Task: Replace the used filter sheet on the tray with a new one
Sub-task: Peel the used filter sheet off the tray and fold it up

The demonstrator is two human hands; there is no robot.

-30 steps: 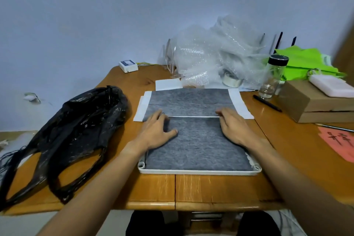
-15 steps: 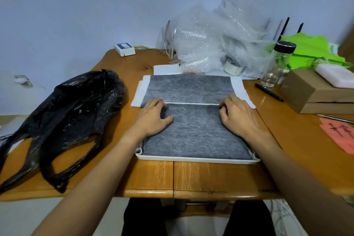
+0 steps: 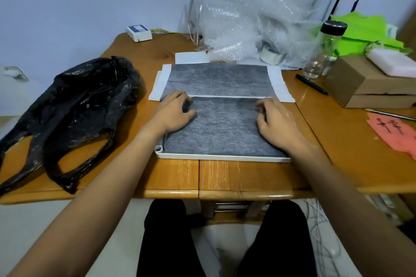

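Head view, looking down on the wooden table (image 3: 225, 177), which fills the middle of the frame, and the big change is in the hands: a second ago the fingers lay flat along the far rim of the tray, now they're curled and bunched, so I'd call this picking at the sheet's far edge to get it started. At left centre sprawls the black plastic bag (image 3: 74, 105), mouth slack, probably where the used sheet is headed. Upper right, a heap of bubble wrap (image 3: 252, 20) crowds the back edge. Dead centre sits the white tray (image 3: 225, 158) with the grey filter sheet (image 3: 225, 128) flat in it, near rim just back from the table's front edge. Just behind, touching the far rim, a second grey sheet (image 3: 218, 78) waits on white backing paper (image 3: 282, 84). Left hand (image 3: 174, 112) rests at the sheet's far left corner, fingers bent and together; right hand (image 3: 275, 120) mirrors it at far right, fingers curled; whether either has pinched the fabric, I cannot tell. At right stand a cardboard box (image 3: 351, 83), a glass bottle (image 3: 324, 49) and a black pen (image 3: 311, 84), near the tray's right side, so the free room for lifting looks to be leftward, toward the bag.
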